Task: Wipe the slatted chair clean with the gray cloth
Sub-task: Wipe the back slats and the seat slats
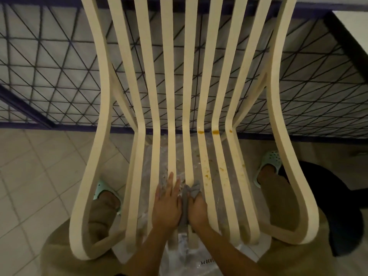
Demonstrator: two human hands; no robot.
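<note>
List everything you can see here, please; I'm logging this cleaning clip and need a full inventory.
slatted chair: one, cream, fills the middle of the view, seat towards the person
orange stains: several, on the right-hand slats at the seat bend and scattered down the seat
gray cloth: one, bunched on a centre seat slat
plastic sheet: one, clear, with printed text, on the floor under the seat
metal grille: one, dark, behind the chair
floor tiles: pale, under everything
clogs: two, mint green, either side of the chair
trousers: khaki, both legs
left hand: fingers flat on the slats beside the cloth
right hand: grip around the cloth
</note>
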